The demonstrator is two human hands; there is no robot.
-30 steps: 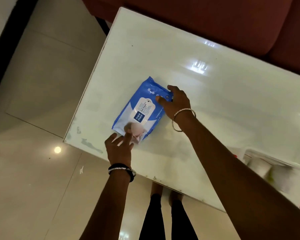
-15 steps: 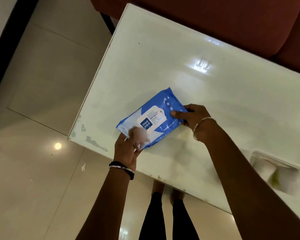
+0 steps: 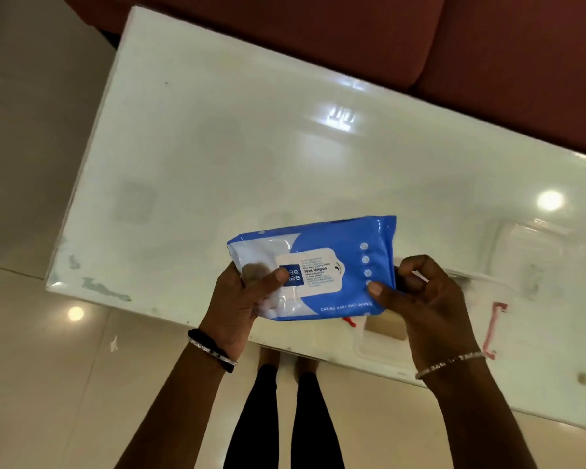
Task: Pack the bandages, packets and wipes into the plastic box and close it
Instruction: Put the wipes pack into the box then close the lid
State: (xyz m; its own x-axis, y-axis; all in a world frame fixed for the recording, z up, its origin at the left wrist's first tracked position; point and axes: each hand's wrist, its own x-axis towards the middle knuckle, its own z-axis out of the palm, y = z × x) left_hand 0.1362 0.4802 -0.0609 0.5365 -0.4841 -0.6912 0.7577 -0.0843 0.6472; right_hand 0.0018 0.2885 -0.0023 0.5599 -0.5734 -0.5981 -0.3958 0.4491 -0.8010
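A blue and white pack of wet wipes (image 3: 332,265) is held level above the front edge of the white table (image 3: 251,147). My left hand (image 3: 241,302) grips its left end, thumb on the label. My right hand (image 3: 416,299) pinches its right end. A clear plastic box (image 3: 481,319) with a pink latch (image 3: 493,330) sits on the table right of and partly below my right hand; its contents are blurred, with a tan item and a red bit showing under the pack.
A dark red sofa (image 3: 420,45) runs along the table's far side. Glossy tiled floor (image 3: 31,384) lies left of and in front of the table. My legs (image 3: 285,418) stand at the table's front edge.
Both hands lifted the wipes pack off the table's left part and carried it right and toward me, turning it level. The box has come further into view.
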